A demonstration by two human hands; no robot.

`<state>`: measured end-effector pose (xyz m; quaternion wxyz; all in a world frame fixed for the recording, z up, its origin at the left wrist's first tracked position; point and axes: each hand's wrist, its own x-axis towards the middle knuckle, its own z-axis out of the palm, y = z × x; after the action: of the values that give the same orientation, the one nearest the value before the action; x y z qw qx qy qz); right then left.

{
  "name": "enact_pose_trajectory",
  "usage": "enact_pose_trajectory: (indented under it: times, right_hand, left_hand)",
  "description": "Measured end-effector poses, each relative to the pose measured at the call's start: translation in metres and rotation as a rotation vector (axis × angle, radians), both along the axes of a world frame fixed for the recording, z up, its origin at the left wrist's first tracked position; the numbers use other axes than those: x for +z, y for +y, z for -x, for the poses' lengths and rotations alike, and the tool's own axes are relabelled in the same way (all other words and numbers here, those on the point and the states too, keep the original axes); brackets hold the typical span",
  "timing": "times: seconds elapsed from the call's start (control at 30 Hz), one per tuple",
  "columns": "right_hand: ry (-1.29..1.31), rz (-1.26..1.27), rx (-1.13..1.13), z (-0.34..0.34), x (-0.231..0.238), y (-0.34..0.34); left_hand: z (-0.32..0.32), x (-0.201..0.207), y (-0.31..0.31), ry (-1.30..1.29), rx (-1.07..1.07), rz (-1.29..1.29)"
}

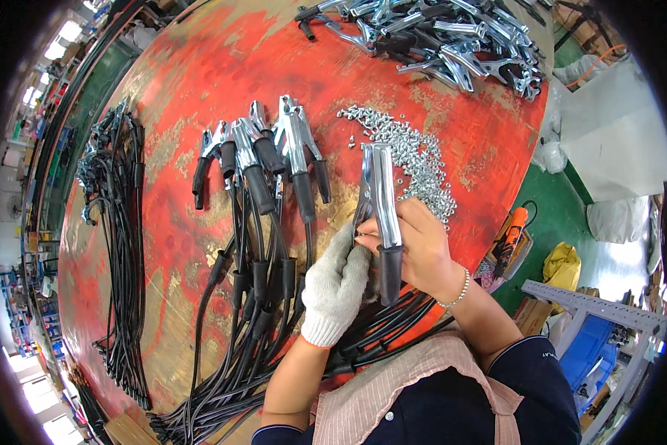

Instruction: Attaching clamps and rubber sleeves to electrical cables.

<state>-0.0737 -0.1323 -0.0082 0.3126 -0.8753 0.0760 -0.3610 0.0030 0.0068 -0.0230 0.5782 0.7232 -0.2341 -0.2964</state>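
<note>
A silver metal spring clamp (383,189) with a black handle sleeve (390,276) stands in front of me, jaws pointing away. My left hand (335,288), in a white knit glove, is closed around its left arm. My bare right hand (428,256) reaches behind the right arm of the clamp, and its fingertips pinch together between the two arms. What they hold there is too small and hidden to make out. Just beyond the clamp spreads a heap of small silver nuts or screws (411,152). To the left lie several similar clamps (255,182) joined to black cables (261,278).
A big pile of loose clamps (452,37) covers the far edge of the worn red table (200,55). At the left lies a long bundle of black cables (122,245). Off the right edge are a white box (611,126), an orange power tool (513,233) and a grey metal rack (593,302).
</note>
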Motion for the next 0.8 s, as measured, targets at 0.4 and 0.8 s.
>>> enact_pose_trajectory:
  times: [0.4, 0.8]
  right_hand:
    - [0.105, -0.045, 0.031, 0.004, -0.001, -0.012]
    - [-0.079, -0.655, -0.236, 0.066, 0.043, -0.064]
  left_hand:
    - [0.0, -0.009, -0.006, -0.018, -0.011, -0.002]
    - [-0.007, -0.04, 0.007, 0.312, -0.07, 0.115]
